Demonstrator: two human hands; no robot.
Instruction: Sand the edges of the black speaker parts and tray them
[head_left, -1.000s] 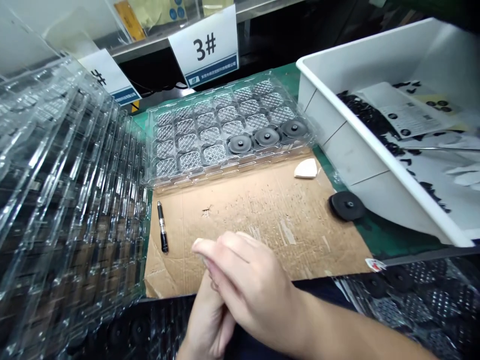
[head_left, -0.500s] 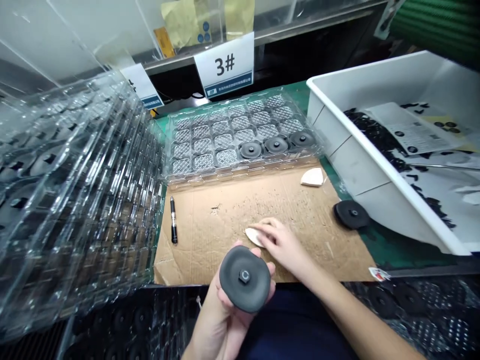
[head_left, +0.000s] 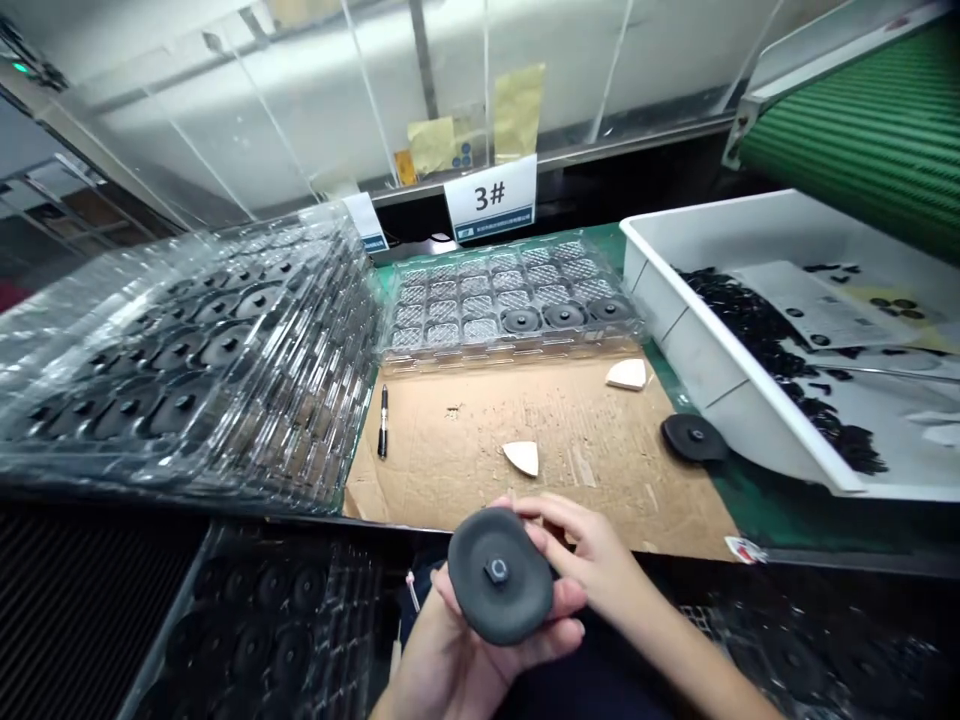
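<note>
My left hand (head_left: 480,640) holds a black rounded rubber-like disc (head_left: 517,605) from below, its fingers wrapped round the edge. A small hexagonal stud stands up in the middle of the disc. At the disc's upper right edge, the closed fingers of my right hand (head_left: 581,545) grip the rim; their tips are partly hidden behind it. Beyond both hands a white wedge-shaped piece (head_left: 523,457) lies on the cardboard sheet (head_left: 442,470). A second white wedge (head_left: 626,374) rests near the sheet's far right corner. Another black disc (head_left: 694,437) sits at the sheet's right edge.
A clear compartment tray (head_left: 457,340) with three black discs in its front row stands behind the cardboard. Stacked trays (head_left: 315,370) rise at left. A pen (head_left: 384,420) lies nearby. On the right is a white bin (head_left: 742,400) with black scraps inside.
My right hand has let go of the near white wedge, leaving it on the cardboard, and come back to the black disc's edge. The camera view has tilted up and shifted left.
</note>
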